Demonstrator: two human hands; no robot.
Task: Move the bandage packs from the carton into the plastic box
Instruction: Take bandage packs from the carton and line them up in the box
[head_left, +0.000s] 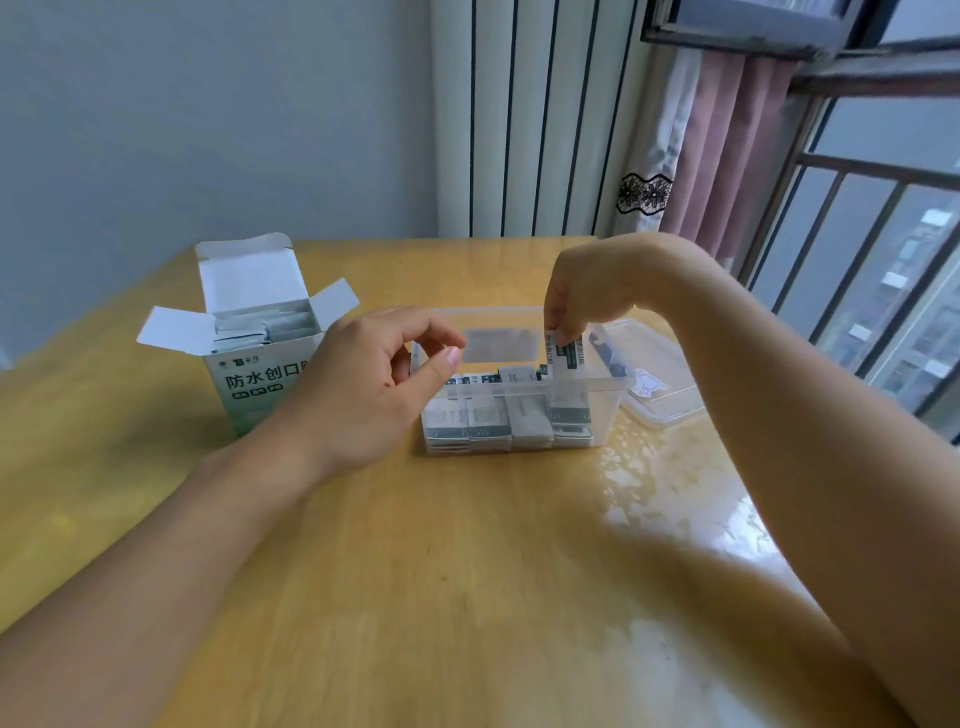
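An open white and green carton (244, 332) stands at the left of the wooden table, with several bandage packs (265, 328) upright inside it. A clear plastic box (602, 410) sits in the middle, filled with rows of packs (488, 423). My right hand (587, 291) hovers over the box's right end and pinches the top of one bandage pack (567, 364), which hangs upright partly inside the box. My left hand (363, 384) floats between carton and box, fingers curled apart, thumb and forefinger near the box's left rim, holding nothing.
The box's clear lid (660, 379) lies flat just right of the box. A radiator (530, 119) and a pink curtain (727, 150) stand behind the table, with a barred window (872, 249) on the right. The table (467, 571) extends toward me.
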